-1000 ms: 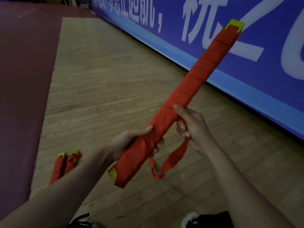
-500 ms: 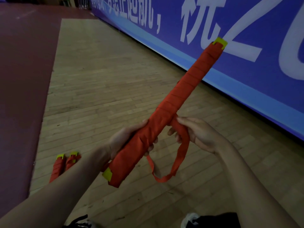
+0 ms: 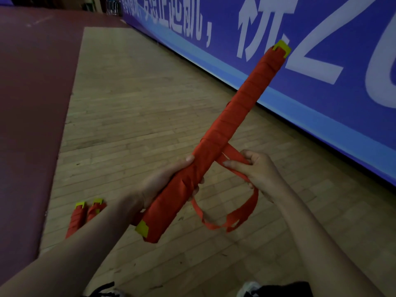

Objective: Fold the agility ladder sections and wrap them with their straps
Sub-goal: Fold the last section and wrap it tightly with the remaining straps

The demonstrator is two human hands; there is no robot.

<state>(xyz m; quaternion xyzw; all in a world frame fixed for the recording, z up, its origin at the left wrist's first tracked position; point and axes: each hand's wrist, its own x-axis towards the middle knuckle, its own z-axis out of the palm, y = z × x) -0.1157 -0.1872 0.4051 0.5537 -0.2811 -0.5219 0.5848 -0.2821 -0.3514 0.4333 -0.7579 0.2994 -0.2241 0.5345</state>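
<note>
A long folded ladder bundle (image 3: 227, 121), yellow rungs wound in red strap, slants from lower left up to the right in front of me. My left hand (image 3: 162, 183) grips its lower part, a little above the yellow end (image 3: 142, 229). My right hand (image 3: 255, 170) pinches the loose red strap (image 3: 233, 219) just right of the bundle. The strap comes off the bundle's right side, passes through my fingers and hangs below in a slack loop. The far yellow end (image 3: 282, 48) points up at the banner.
Two other wrapped bundles (image 3: 83, 213) lie on the wooden floor (image 3: 132, 116) at lower left, partly behind my left forearm. A blue banner wall (image 3: 321, 61) runs along the right. A dark red floor strip (image 3: 30, 103) lies to the left. My shoes (image 3: 248, 288) show at the bottom.
The bundle has tilted lower and turned slightly. My right hand has moved out to the right of the bundle, drawing the strap across with it, and the hanging loop has widened.
</note>
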